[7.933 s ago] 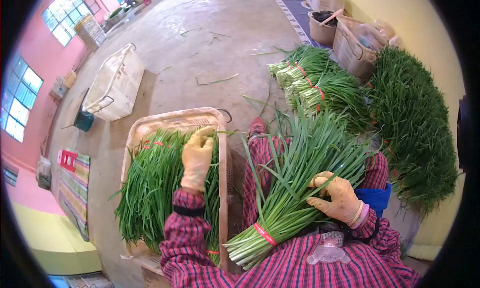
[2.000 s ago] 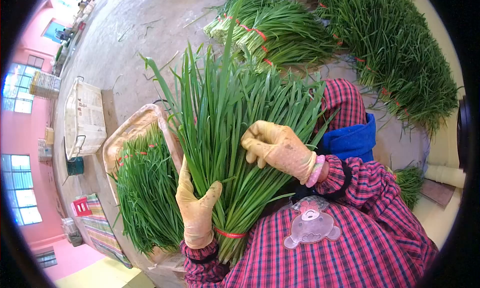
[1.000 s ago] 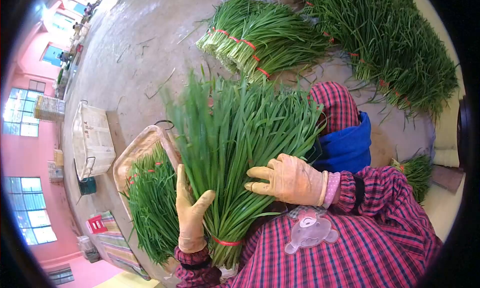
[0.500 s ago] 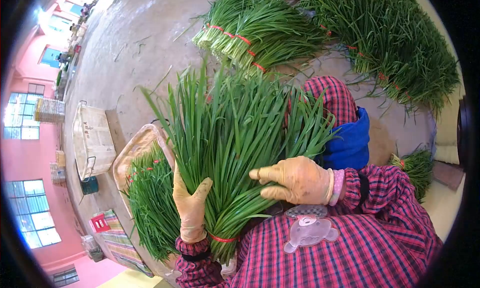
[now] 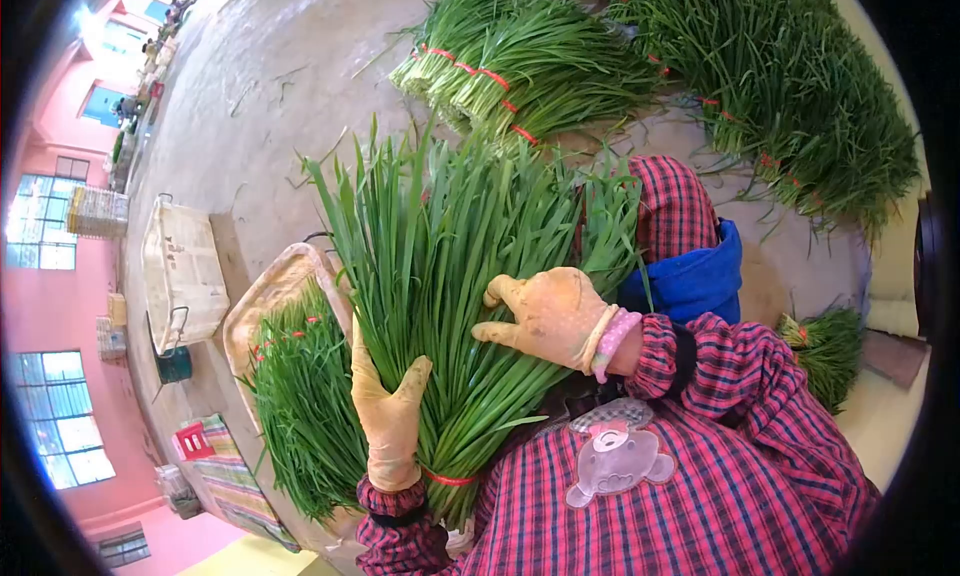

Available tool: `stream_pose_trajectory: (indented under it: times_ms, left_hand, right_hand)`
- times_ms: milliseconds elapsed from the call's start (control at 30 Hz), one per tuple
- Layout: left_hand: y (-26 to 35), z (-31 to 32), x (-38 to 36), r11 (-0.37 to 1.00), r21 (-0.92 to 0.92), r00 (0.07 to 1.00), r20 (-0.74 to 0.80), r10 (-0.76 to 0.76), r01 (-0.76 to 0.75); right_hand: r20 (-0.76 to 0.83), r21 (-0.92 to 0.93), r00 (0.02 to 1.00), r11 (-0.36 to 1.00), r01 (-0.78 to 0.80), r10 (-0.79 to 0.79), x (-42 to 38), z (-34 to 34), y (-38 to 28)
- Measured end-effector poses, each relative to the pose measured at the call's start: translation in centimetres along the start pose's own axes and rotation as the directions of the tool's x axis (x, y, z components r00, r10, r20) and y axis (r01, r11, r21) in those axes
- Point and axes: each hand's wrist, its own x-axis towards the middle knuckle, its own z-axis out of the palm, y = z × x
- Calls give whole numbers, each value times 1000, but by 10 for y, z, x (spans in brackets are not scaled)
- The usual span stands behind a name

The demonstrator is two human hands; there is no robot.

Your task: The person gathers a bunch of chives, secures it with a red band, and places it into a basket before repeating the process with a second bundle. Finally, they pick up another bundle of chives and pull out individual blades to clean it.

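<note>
A large bunch of garlic chives [image 5: 455,256] stands fanned out against my lap, a red band [image 5: 450,479] tied round its lower stems. My left hand [image 5: 388,416], in a pale rubber glove, holds the bunch at its left side, thumb across the front; some fingers are hidden behind the leaves. On the right side of the same bunch lies my gloved right hand [image 5: 553,316], thumb and forefinger apart, touching the leaves.
More banded chives fill a shallow crate [image 5: 238,321] at my left. A white tub [image 5: 180,276] stands beyond it. Banded chive piles [image 5: 530,61] [image 5: 770,86] lie ahead on the floor, and a small bunch [image 5: 825,351] at the right.
My right hand has moved left and slightly up across the bunch. The leaves on the right side have drawn inward. My left hand keeps nearly the same place.
</note>
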Motion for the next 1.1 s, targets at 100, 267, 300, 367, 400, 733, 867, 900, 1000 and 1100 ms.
stream_pose_trajectory:
  times_ms: [100,267,300,367,400,733,867,900,1000,1100]
  left_hand:
    - [0,2,5,999,44,999,-7,32,-31]
    - [-4,-1,4,995,85,998,-7,61,-61]
    - [-4,0,4,995,82,998,-5,64,-63]
    - [-1,1,4,998,58,1000,-4,26,-25]
    - [-1,2,4,998,57,1000,-3,27,-27]
    - [0,1,-2,999,31,999,-31,39,-38]
    - [1,-3,-3,1000,-17,997,-71,0,-1]
    - [1,-5,-3,999,-45,995,-91,-34,30]
    - [13,-7,-8,999,-52,988,-150,-22,14]
    - [22,-6,-19,996,-83,980,-201,6,-23]
  right_hand:
    - [87,-52,993,996,-74,78,13,-1,1]
    - [190,-59,977,995,-85,95,25,-5,1]
    - [207,-67,974,995,-81,93,27,-3,2]
    - [203,-83,976,994,-67,83,31,-1,2]
    - [228,-131,969,989,-64,93,34,-1,0]
    - [-432,110,890,988,-112,149,29,-31,35]
    - [-587,293,790,956,4,177,13,-76,48]
    - [-657,230,745,972,51,116,8,-80,48]
    - [-662,100,744,973,207,-91,-17,-75,53]
    - [97,758,969,614,-220,227,-50,-66,29]
